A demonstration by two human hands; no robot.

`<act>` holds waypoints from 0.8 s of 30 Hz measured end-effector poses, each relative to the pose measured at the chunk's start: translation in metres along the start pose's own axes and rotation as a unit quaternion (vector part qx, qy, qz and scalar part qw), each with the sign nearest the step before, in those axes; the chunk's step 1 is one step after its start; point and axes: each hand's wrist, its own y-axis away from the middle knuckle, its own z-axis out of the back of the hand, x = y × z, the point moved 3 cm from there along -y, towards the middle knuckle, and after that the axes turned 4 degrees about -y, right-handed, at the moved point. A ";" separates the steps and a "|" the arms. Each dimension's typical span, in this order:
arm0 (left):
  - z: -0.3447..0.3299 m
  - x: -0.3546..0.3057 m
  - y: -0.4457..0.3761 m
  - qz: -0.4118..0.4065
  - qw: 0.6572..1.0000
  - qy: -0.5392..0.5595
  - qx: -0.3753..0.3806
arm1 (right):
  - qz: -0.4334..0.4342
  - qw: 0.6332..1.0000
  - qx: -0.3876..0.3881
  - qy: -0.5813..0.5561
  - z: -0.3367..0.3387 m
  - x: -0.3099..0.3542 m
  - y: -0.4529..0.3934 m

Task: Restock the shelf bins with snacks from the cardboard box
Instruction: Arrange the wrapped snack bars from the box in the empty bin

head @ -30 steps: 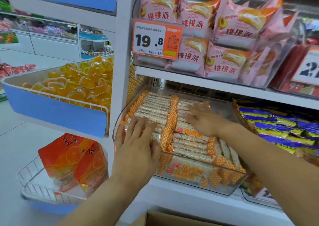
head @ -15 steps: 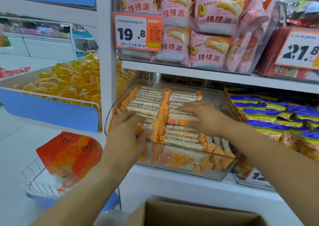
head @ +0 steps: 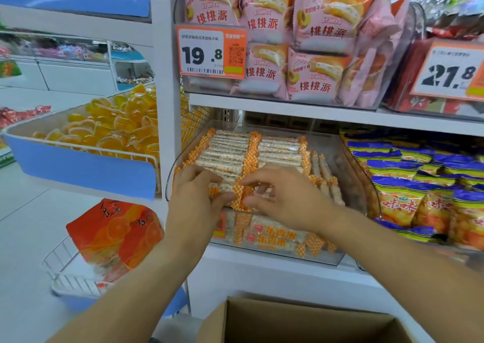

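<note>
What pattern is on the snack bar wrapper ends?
Orange-and-white checks on the snack bars, in the head view.

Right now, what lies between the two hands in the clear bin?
In the head view, the orange-checkered wrapper ends of the snack bars in the clear bin lie between the left hand and right hand; both pinch them.

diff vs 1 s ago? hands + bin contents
Both hands drew together toward the front middle of the clear bin. They lay flat and apart on the snack bars; now the left hand and right hand pinch the bars' orange-checkered ends. The rear rows and neighbouring bins look unchanged.
</note>
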 end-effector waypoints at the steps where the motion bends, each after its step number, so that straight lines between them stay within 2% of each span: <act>1: 0.000 -0.001 -0.001 0.004 1.000 -0.010 -0.003 | 0.002 1.000 -0.008 -0.016 -0.009 0.005 0.000; 6: -0.001 -0.005 -0.001 0.008 0.998 -0.067 -0.003 | -0.018 0.998 -0.056 -0.022 -0.024 0.003 0.001; 9: 0.000 -0.006 -0.003 -0.008 0.994 -0.113 -0.004 | -0.055 0.984 -0.106 0.130 -0.008 -0.007 0.013; 11: -0.002 -0.008 -0.002 -0.013 0.996 -0.090 0.007 | -0.155 0.967 -0.048 0.195 0.002 -0.023 0.022; 13: -0.007 -0.012 0.001 -0.031 0.996 -0.081 0.014 | -0.213 0.964 0.051 0.153 0.000 -0.037 0.026; 16: -0.016 -0.020 0.005 -0.052 0.995 -0.088 0.019 | -0.211 0.966 0.100 0.109 -0.006 -0.045 0.020; 19: -0.021 -0.026 0.007 -0.069 0.993 -0.098 0.011 | -0.187 0.975 0.099 0.070 0.000 -0.051 0.017; 21: -0.022 -0.028 0.006 -0.089 0.992 -0.088 -0.003 | -0.167 0.983 0.065 0.049 0.008 -0.053 0.022; 24: -0.024 -0.038 0.008 -0.148 0.988 -0.038 -0.032 | -0.181 0.977 0.017 0.107 0.014 -0.051 0.036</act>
